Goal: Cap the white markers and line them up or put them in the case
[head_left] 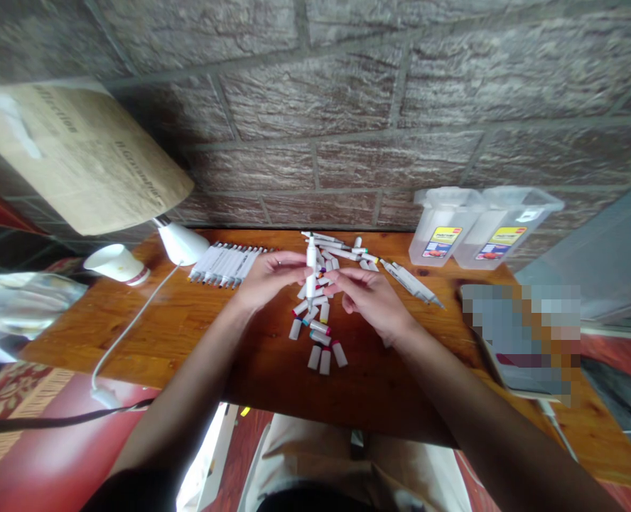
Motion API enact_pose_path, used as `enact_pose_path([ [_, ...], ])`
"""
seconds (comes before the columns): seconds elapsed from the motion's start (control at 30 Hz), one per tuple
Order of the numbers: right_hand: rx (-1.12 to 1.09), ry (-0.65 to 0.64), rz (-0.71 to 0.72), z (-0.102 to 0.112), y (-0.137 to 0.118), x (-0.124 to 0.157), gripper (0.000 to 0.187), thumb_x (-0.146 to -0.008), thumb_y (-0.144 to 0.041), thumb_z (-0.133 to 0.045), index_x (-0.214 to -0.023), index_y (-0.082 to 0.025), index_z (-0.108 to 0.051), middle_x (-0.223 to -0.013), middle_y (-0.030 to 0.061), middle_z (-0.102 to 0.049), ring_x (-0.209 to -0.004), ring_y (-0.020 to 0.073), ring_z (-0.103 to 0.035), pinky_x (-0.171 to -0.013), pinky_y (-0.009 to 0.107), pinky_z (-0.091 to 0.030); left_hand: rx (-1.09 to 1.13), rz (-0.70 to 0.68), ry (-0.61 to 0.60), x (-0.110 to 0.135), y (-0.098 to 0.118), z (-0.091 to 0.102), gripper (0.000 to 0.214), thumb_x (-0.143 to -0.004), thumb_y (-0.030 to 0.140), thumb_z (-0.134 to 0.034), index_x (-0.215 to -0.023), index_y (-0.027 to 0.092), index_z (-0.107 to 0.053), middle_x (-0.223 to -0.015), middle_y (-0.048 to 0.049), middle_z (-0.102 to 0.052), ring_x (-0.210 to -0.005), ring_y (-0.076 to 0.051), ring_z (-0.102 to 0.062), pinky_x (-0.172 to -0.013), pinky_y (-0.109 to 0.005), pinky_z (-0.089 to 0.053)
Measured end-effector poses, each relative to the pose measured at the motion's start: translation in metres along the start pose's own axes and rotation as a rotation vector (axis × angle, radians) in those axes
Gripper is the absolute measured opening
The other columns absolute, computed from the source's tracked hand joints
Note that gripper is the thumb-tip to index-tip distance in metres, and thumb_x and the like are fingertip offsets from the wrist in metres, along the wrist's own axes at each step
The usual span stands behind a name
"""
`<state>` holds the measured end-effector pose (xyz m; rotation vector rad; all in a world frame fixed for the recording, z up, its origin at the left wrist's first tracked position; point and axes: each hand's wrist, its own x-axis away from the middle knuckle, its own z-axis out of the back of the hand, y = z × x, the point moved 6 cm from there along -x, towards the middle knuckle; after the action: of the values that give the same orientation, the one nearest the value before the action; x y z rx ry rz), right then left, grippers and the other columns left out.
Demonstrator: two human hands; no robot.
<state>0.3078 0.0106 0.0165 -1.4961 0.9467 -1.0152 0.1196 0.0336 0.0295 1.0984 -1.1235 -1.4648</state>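
Observation:
My left hand (pixel 270 279) pinches a white marker pen (pixel 310 263) and holds it upright above the table. Both tips of the pen look uncapped. Close beside it on the right is my right hand (pixel 373 297), its thumb and fingers drawn together; whatever they may grip is too small to make out. Below and around both hands lie many loose white marker caps (pixel 320 328) with coloured ends. To the left, a neat row of markers (pixel 224 263) lies side by side. A few uncapped markers (pixel 411 281) rest right of the caps, and more pens (pixel 340 249) lie behind.
Two clear plastic containers (pixel 437 231) stand at the back right against the stone wall (pixel 347 156). A blurred-out device (pixel 518 341) lies on the right of the wooden table (pixel 187 334). At left are a paper-shaded lamp (pixel 96 156), its cord (pixel 134 323) and a tipped paper cup (pixel 114 263).

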Motion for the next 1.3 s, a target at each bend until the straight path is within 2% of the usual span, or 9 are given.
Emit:
enact_pose_path([
  [0.13,-0.014,0.03,-0.01,0.007,0.0,-0.001,0.044,-0.075,-0.057,-0.077,-0.097,-0.018,-0.076,-0.08,0.0036,-0.076,-0.049,0.0065,-0.046,-0.05,0.024,-0.036,-0.194,0.063,0.206,-0.006,-0.01,0.034,0.052,-0.062,0.052,-0.086,-0.097,0.014,-0.08,-0.094,-0.0093,-0.08,-0.08,-0.021,-0.071,-0.078,-0.031,-0.057],
  [0.27,-0.022,0.047,-0.023,0.01,0.0,-0.002,0.045,-0.071,-0.056,-0.08,-0.093,-0.018,-0.075,-0.074,0.0016,-0.072,-0.05,0.0065,-0.045,-0.05,0.023,-0.036,-0.533,0.044,0.293,-0.008,-0.015,0.054,0.04,-0.074,0.046,-0.073,-0.096,0.012,-0.08,-0.096,-0.009,-0.081,-0.085,-0.023,-0.072,-0.08,-0.03,-0.055],
  [0.4,-0.018,0.021,-0.025,0.007,0.0,-0.002,0.048,-0.069,-0.058,-0.081,-0.094,-0.018,-0.075,-0.073,0.0016,-0.072,-0.051,0.0069,-0.046,-0.049,0.023,-0.036,-0.857,0.035,0.25,-0.009,-0.02,0.053,0.036,-0.082,0.048,-0.062,-0.094,0.019,-0.081,-0.093,-0.004,-0.081,-0.084,-0.021,-0.073,-0.079,-0.027,-0.053],
  [0.63,0.005,-0.002,-0.022,0.006,0.0,-0.002,0.043,-0.072,-0.055,-0.081,-0.093,-0.018,-0.074,-0.075,0.0018,-0.073,-0.053,0.0074,-0.047,-0.053,0.024,-0.038,-1.083,0.168,0.258,-0.008,-0.025,0.05,0.029,-0.083,0.045,-0.062,-0.097,0.027,-0.081,-0.103,-0.0016,-0.081,-0.099,-0.025,-0.073,-0.088,-0.029,-0.051],
  [0.77,0.005,-0.008,-0.028,0.005,0.0,-0.001,0.043,-0.072,-0.055,-0.081,-0.092,-0.017,-0.074,-0.074,0.0021,-0.072,-0.054,0.0077,-0.048,-0.053,0.024,-0.039,-1.162,0.226,0.256,-0.006,-0.023,0.047,0.027,-0.084,0.045,-0.063,-0.096,0.028,-0.08,-0.103,-0.0027,-0.081,-0.098,-0.026,-0.073,-0.085,-0.031,-0.051],
  [1.07,0.019,-0.01,-0.039,0.006,0.002,-0.001,0.04,-0.074,-0.053,-0.08,-0.092,-0.017,-0.074,-0.075,0.0022,-0.073,-0.055,0.0079,-0.049,-0.055,0.024,-0.04,-1.218,0.211,0.264,-0.005,-0.019,0.042,0.028,-0.088,0.046,-0.06,-0.096,0.027,-0.079,-0.103,-0.0042,-0.081,-0.099,-0.027,-0.073,-0.086,-0.032,-0.05],
  [1.3,0.044,-0.01,-0.035,0.006,0.002,-0.002,0.04,-0.074,-0.052,-0.079,-0.093,-0.017,-0.075,-0.075,0.0024,-0.073,-0.054,0.0081,-0.05,-0.053,0.024,-0.039,-1.2,0.252,0.316,-0.005,-0.018,0.045,0.027,-0.088,0.037,-0.059,-0.099,0.024,-0.079,-0.105,-0.0071,-0.08,-0.102,-0.03,-0.072,-0.089,-0.035,-0.049],
])
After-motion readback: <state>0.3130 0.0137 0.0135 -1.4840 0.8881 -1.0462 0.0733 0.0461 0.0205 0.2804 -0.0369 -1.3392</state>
